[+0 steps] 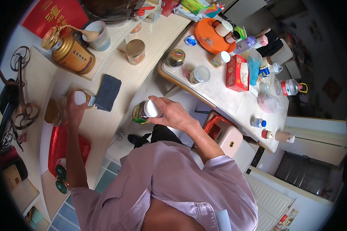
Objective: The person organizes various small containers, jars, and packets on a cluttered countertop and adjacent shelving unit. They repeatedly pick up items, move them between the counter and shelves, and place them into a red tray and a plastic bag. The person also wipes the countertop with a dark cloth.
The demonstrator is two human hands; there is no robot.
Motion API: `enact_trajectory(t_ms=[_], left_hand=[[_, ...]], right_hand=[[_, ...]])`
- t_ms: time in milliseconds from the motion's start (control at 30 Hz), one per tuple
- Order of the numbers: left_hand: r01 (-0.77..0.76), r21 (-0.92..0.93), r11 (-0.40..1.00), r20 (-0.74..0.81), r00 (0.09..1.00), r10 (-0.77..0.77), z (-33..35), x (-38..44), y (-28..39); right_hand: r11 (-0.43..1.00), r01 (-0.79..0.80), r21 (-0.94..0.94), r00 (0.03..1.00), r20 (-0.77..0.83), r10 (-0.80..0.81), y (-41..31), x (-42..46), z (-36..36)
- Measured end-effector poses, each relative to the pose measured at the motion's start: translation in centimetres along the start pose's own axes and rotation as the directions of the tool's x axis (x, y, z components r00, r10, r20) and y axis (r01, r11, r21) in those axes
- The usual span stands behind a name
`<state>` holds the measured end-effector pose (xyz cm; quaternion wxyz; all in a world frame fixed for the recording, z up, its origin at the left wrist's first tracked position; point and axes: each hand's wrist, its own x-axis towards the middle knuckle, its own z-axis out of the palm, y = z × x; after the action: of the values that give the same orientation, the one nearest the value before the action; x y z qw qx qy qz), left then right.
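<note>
My right hand (pixel 176 114) grips a green-labelled jar with a white lid (pixel 140 112), held above the gap between the shelf unit and the table. The fingers and thumb clasp it around its lid end. Over at the shelf, my left hand (pixel 74 111) is closed around a small white-capped bottle (pixel 90 100) with an orange and white label. Beside that bottle a folded dark grey cloth (pixel 108 93) lies on the wooden shelf (pixel 133 82). A clear jar with brownish contents (pixel 53 112) stands just left of my left hand, partly hidden by it.
A red tray (pixel 56 150) and green-lidded jars (pixel 61 184) sit by my left forearm. Further up are a gold liquor bottle (pixel 75 55), a cup (pixel 101 37) and a lidded jar (pixel 136 52). The table (pixel 217 96) bears jars, a red tissue box (pixel 234 73) and an orange tray (pixel 205 31). A pink bin (pixel 228 143) stands below.
</note>
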<state>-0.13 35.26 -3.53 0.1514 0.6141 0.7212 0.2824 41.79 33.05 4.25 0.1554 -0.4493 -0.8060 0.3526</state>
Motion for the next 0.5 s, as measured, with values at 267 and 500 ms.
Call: enact_trajectory(t_ms=[267, 500], left_hand=[[0.022, 0.04, 0.999, -0.022, 1.0, -0.022, -0.1, -0.8, 0.0], [0.011, 0.015, 1.0, -0.028, 1.0, -0.01, 2.0, 1.0, 0.0]], right_hand=[[0.971, -0.191, -0.143, 0.981, -0.001, 0.193, 0.3, -1.7, -3.8], [0.729, -0.632, -0.265, 0.764, -0.376, 0.525, 8.6, -9.0, -12.2]])
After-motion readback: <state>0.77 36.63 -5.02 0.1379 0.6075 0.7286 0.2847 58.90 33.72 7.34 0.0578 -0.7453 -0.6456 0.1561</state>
